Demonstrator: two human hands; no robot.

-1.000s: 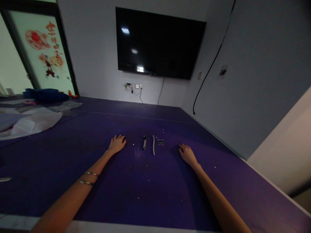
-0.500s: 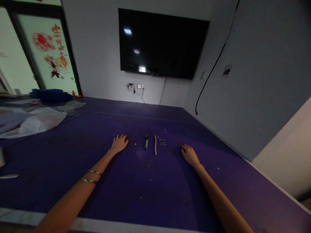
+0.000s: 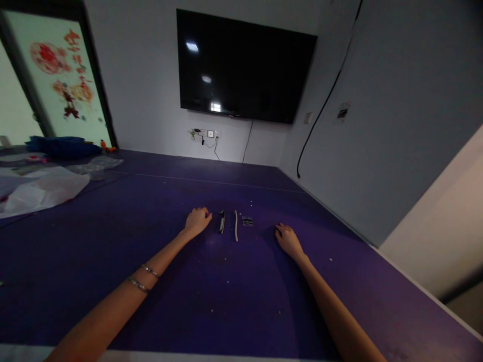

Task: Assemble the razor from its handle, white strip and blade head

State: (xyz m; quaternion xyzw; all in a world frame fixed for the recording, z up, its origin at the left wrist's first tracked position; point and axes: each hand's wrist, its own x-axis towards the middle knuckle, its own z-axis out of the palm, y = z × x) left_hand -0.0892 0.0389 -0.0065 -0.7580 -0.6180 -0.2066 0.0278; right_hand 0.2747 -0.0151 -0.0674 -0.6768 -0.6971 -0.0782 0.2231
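Just left of a slim black-and-white item [image 3: 222,222] is my left hand [image 3: 197,221], empty, with bent fingers and the thumb a little apart; the fingertips are partly hidden. That item's kind is too small to make out; it has a dark, bent top end. To its right lies a thin, pale, slightly curved stick [image 3: 236,226]. A small flat clear packet [image 3: 247,221] with something dark inside is beside the stick. My right hand [image 3: 289,239] rests on the purple surface to the right of the packet, fingers loosely apart and holding nothing.
The purple tabletop [image 3: 256,301] carries small white specks. At the left lie white plastic sheeting [image 3: 49,191], a crumpled clear bag [image 3: 96,166] and dark blue cloth [image 3: 64,147]. A black cable [image 3: 320,110] hangs by the right wall; a television [image 3: 245,65] is mounted ahead.
My left hand has moved right, closer to the black-and-white item, and its fingers have curled from a more spread pose. My right hand stays about where it was. The view has turned slightly right.
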